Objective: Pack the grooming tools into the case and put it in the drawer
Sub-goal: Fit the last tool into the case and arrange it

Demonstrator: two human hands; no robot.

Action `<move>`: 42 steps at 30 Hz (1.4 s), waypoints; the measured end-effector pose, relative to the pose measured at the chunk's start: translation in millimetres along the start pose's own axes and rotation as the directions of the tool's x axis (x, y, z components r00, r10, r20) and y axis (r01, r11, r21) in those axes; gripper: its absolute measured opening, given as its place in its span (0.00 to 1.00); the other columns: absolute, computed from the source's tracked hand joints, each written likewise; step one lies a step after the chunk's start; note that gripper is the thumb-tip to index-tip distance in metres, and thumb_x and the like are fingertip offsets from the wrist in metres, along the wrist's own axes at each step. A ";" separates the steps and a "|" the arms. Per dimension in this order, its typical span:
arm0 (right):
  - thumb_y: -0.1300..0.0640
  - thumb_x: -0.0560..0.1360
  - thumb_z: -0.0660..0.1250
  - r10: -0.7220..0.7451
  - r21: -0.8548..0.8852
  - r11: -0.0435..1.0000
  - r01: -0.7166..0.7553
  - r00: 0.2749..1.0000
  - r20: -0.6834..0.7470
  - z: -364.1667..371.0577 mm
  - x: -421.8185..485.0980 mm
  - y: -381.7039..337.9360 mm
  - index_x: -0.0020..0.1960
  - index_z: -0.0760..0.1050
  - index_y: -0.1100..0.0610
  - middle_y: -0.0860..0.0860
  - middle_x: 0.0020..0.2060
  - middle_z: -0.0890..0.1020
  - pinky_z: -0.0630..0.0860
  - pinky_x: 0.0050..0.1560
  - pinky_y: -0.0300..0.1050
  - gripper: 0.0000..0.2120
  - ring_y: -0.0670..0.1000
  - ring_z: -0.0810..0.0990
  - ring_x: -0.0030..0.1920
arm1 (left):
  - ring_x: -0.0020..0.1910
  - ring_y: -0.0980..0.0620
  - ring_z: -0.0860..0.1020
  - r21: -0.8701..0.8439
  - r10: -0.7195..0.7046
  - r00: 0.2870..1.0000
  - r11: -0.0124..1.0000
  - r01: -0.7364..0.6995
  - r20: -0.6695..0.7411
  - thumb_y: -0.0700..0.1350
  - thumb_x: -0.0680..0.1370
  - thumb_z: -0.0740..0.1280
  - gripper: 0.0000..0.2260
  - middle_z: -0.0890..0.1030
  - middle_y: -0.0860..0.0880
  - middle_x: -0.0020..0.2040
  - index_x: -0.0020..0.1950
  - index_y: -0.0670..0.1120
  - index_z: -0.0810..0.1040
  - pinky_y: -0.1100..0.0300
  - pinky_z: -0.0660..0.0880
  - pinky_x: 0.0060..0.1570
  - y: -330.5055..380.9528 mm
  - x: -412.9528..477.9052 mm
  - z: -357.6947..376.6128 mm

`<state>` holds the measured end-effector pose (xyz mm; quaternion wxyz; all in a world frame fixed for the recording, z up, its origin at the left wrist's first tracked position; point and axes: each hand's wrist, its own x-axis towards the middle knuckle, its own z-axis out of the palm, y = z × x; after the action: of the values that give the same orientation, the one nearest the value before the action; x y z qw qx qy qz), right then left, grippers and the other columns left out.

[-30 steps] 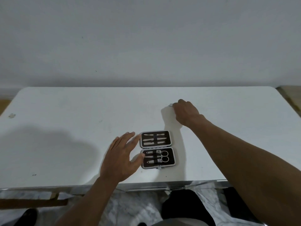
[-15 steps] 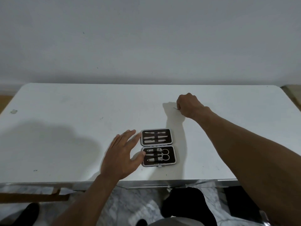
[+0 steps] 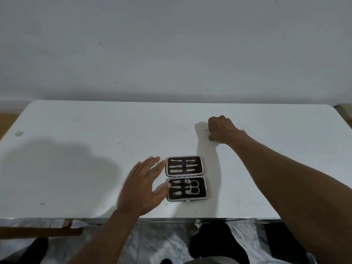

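Note:
A small grooming case (image 3: pixel 186 178) lies open near the front of the white table (image 3: pixel 76 149). Its dark lining holds several metal tools in both halves, among them scissors and clippers in the near half. My left hand (image 3: pixel 142 185) rests flat beside the case's left edge with fingers spread, thumb touching the near half. My right hand (image 3: pixel 221 131) is a fist farther back and to the right of the case. It is closed on a thin metal tool (image 3: pixel 207 129), whose tip pokes out to the left. No drawer is in view.
A pale wall rises right behind the table. The table's front edge runs just below the case, with marbled floor (image 3: pixel 152 242) and my dark-clothed legs beneath. A small mark (image 3: pixel 19 133) sits at the far left of the tabletop.
My right hand has closed into a fist around the thin tool and lifted slightly off the table. My left hand has stayed beside the case.

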<state>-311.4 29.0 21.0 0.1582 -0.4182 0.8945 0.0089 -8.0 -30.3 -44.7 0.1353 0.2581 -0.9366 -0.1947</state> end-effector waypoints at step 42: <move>0.65 0.73 0.67 -0.103 0.315 0.942 0.116 0.993 -0.056 14.0 -111.4 -19.9 0.48 0.83 0.57 0.49 0.34 0.81 0.72 0.41 0.39 0.08 0.48 0.78 0.31 | 0.72 0.53 0.66 0.056 0.009 0.999 0.998 -0.007 -0.044 0.61 0.75 0.61 0.27 0.71 0.53 0.71 0.72 0.52 0.70 0.55 0.57 0.72 -1.7 0.2 3.3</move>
<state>-225.8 101.1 42.4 0.2063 -0.4364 0.8625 -0.1519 -8.6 -30.8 -48.4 0.1493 0.2622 -0.9395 -0.1621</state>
